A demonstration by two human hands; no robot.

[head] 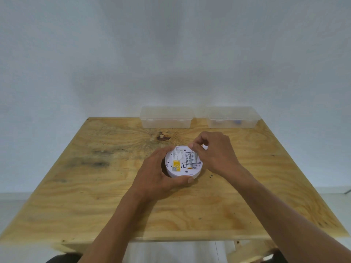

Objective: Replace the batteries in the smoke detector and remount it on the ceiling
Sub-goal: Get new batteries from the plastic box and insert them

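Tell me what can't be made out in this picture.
- Head view: the right hand covers the far ends of the batteries in the round white plastic smoke detector.
- Label print beside the yellow sticker: too small.
- Contents of the right clear plastic box: blurred.
- Ceiling mount: outside the frame.

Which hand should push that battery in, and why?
The right hand: its fingertips already pinch the top end of a battery in the smoke detector. The left hand is busy cupping the detector steady on the table.
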